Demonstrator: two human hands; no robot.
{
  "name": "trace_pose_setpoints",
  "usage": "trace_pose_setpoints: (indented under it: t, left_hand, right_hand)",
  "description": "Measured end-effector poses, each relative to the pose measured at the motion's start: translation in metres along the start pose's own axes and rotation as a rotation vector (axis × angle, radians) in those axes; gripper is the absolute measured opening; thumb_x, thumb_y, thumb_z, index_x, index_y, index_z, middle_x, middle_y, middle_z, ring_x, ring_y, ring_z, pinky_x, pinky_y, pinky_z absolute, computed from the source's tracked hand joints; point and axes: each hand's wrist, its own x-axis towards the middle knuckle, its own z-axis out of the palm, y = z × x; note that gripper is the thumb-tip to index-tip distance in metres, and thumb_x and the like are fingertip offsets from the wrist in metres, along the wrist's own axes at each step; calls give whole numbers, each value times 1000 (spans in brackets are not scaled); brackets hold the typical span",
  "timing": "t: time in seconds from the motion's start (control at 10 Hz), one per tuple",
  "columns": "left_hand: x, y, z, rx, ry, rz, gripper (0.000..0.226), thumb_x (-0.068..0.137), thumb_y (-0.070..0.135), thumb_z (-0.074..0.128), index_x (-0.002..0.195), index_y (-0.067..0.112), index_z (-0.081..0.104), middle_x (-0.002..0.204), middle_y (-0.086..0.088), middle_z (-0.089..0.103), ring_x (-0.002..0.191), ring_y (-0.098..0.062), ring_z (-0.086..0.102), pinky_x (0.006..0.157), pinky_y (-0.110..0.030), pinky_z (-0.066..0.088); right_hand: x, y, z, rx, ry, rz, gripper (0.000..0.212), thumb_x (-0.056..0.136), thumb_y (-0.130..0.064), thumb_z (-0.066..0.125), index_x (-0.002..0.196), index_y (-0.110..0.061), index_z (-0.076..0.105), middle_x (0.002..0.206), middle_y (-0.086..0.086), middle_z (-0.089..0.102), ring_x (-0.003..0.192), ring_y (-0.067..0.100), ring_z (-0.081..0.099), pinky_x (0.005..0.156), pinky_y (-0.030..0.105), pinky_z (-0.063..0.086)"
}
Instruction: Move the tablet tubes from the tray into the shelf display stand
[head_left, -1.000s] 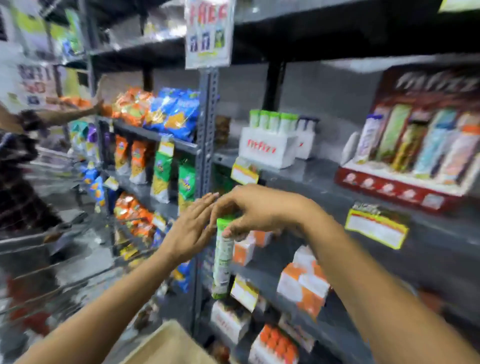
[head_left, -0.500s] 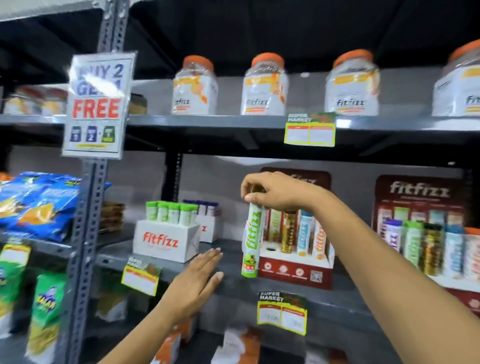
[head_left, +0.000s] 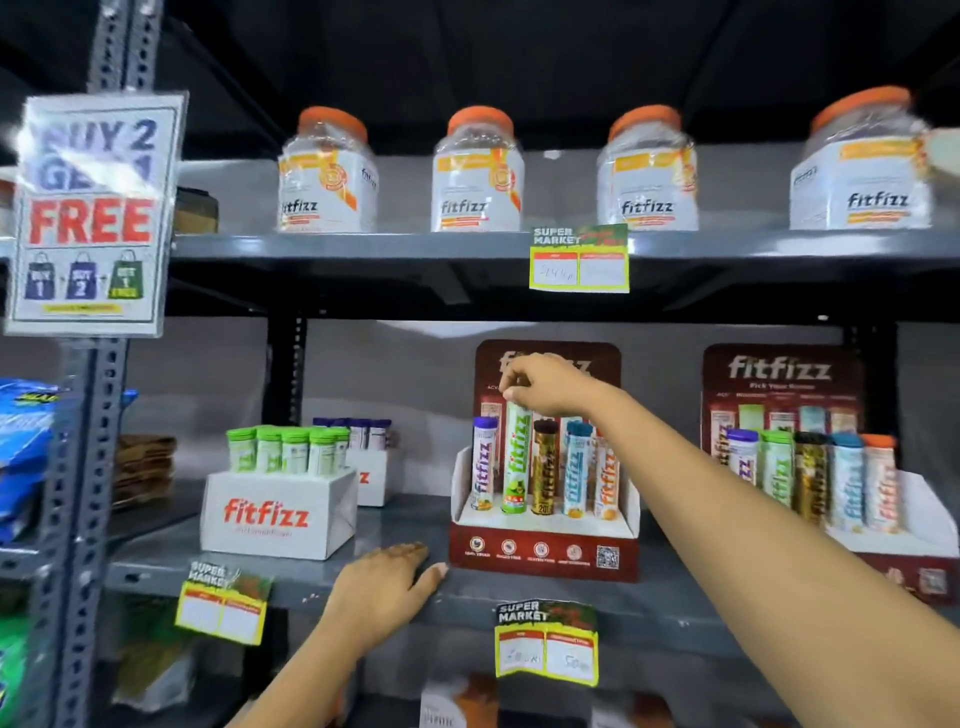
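Observation:
A dark red display stand (head_left: 543, 551) sits on the middle shelf. Several tablet tubes stand upright in it. My right hand (head_left: 545, 384) grips the cap of a green tablet tube (head_left: 515, 462), which stands in the stand's second slot from the left, between a purple-capped tube (head_left: 483, 462) and a gold tube (head_left: 544, 470). My left hand (head_left: 387, 579) rests flat on the shelf's front edge, left of the stand, holding nothing. A white box tray (head_left: 278, 514) holding several green-capped tubes (head_left: 288, 449) stands further left.
A second red stand (head_left: 904, 545) full of tubes is at the right. Orange-lidded jars (head_left: 478, 171) line the upper shelf. Price tags (head_left: 545, 644) hang on shelf edges. A promo sign (head_left: 91, 213) hangs on the left upright post; snack bags (head_left: 23, 457) lie beyond it.
My right hand carried the green tube up from the lower shelf level and right into the stand's slot. My left hand came down flat onto the shelf edge. The view swung up and right.

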Motion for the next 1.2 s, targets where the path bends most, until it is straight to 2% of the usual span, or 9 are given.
trace_pose_setpoints:
  t: [0.2, 0.5, 0.6, 0.7, 0.8, 0.9, 1.0, 1.1, 1.2]
  left_hand:
    - [0, 0, 4, 8, 75, 26, 54, 93, 61, 26, 131, 32, 50, 142, 12, 50, 126, -11, 49, 97, -30, 44]
    - [-2, 2, 1, -8, 79, 27, 52, 94, 59, 27, 134, 32, 47, 146, 13, 45, 130, -9, 43, 99, -29, 41]
    - [-4, 3, 0, -7, 75, 25, 52, 94, 58, 27, 134, 32, 47, 146, 13, 45, 130, -9, 44, 100, -29, 41]
    - [-4, 3, -1, -7, 81, 21, 51, 94, 58, 28, 134, 32, 48, 145, 13, 45, 129, -9, 45, 99, -28, 41]
    - [-5, 4, -2, -9, 72, 17, 52, 94, 58, 28, 134, 32, 48, 145, 12, 45, 129, -10, 45, 99, -28, 41]
    - [-5, 4, -3, -7, 80, 23, 52, 94, 58, 28, 134, 32, 47, 145, 12, 46, 129, -10, 45, 98, -29, 41]
    - [-6, 6, -4, -4, 69, 17, 52, 94, 58, 27, 134, 32, 47, 145, 12, 46, 129, -10, 45, 98, -29, 42]
    - [-6, 5, -4, 1, 68, 17, 52, 94, 58, 27, 134, 32, 47, 145, 12, 45, 129, -10, 45, 98, -29, 41]
    - [-6, 6, -5, -7, 64, 16, 52, 94, 58, 27, 134, 32, 47, 145, 11, 46, 128, -11, 46, 98, -30, 42]
  right_hand:
    - [13, 18, 29, 8, 41, 53, 11, 92, -22, 60, 100, -18, 66, 115, 4, 66, 108, 23, 59, 91, 35, 45]
    - [17, 30, 47, 102, 107, 64, 11, 95, -24, 56, 102, -19, 62, 111, 4, 65, 91, 15, 53, 82, 33, 42]
    - [20, 31, 52, 105, 115, 42, 13, 95, -25, 55, 104, -18, 61, 111, 3, 64, 97, 16, 52, 84, 33, 41]
    - [21, 30, 54, 117, 118, 20, 13, 94, -25, 56, 103, -17, 62, 103, -1, 61, 90, 13, 55, 82, 33, 44]
    - [20, 31, 57, 136, 92, 8, 11, 94, -24, 58, 102, -18, 62, 94, -6, 56, 68, 2, 47, 73, 31, 41]
    - [18, 34, 60, 129, 29, 30, 10, 92, -25, 61, 102, -22, 61, 107, -3, 56, 89, 12, 52, 79, 32, 42]
    - [17, 32, 61, 102, 1, 57, 19, 90, -27, 62, 109, -24, 57, 119, 0, 58, 107, 19, 53, 93, 40, 44]
    - [18, 34, 60, 70, -12, 77, 30, 91, -28, 61, 118, -25, 48, 120, 1, 63, 114, 22, 54, 102, 46, 38]
    - [17, 35, 60, 36, -5, 103, 32, 91, -30, 61, 119, -25, 46, 115, -1, 66, 114, 22, 52, 98, 41, 30]
